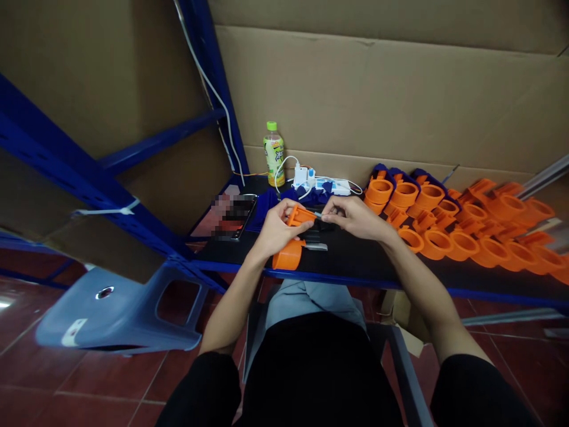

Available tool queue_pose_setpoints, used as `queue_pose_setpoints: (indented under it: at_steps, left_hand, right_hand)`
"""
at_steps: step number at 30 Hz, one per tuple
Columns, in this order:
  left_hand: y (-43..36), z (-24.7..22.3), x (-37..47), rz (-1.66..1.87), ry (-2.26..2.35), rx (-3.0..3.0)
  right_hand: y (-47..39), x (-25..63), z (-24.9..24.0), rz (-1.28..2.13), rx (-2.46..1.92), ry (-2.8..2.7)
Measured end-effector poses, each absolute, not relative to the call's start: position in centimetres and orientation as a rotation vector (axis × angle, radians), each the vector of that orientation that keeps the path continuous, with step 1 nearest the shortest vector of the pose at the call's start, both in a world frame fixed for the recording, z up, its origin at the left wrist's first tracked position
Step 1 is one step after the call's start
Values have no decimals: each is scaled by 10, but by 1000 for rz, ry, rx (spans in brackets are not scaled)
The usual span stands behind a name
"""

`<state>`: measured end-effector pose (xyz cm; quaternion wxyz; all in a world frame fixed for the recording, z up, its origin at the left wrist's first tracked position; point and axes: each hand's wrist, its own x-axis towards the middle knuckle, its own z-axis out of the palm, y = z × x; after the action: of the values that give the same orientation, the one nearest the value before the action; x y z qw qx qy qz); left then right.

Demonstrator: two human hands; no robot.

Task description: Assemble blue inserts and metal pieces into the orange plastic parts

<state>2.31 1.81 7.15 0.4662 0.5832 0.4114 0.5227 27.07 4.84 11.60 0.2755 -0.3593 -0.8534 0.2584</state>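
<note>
The orange slotted part (296,215) is above the near side of the black table (355,258), tilted in my left hand (276,228), my thumb along its near side and my fingers behind. The grip of my right hand (358,217) is a pinch, thumb against fingertips, on a small thin grey piece (318,214) at the slotted part's right end; I can't tell whether it is already inside. I judge this to be a fine fitting or adjusting step. The next move seems to call for a steady left hold, the piece lined up with the slot, and light pressure from my right fingertips. Just below my left hand is an orange ring (287,256); whether it joins the held part, I can't tell. Beside it lies a flat grey strip (316,246). Farther right, more orange ringed parts (438,244) stand in rows.
</note>
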Motion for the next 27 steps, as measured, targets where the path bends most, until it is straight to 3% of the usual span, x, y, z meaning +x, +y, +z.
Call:
queue_pose_setpoints:
  at_steps: [4, 13, 19, 27]
  left_hand:
    - [23, 80, -17, 1713, 1085, 1307]
    - [18, 82, -11, 1522, 1022, 1302]
    - [20, 80, 1, 1380, 1018, 1352]
    - [22, 76, 12, 1290, 1004, 1369]
  right_hand:
    - [52, 293, 107, 614, -1085, -2267]
    - [37, 257, 60, 542, -1028, -2687]
    - [41, 246, 59, 590, -1247, -2671]
    - [55, 252, 43, 778, -1224, -2499]
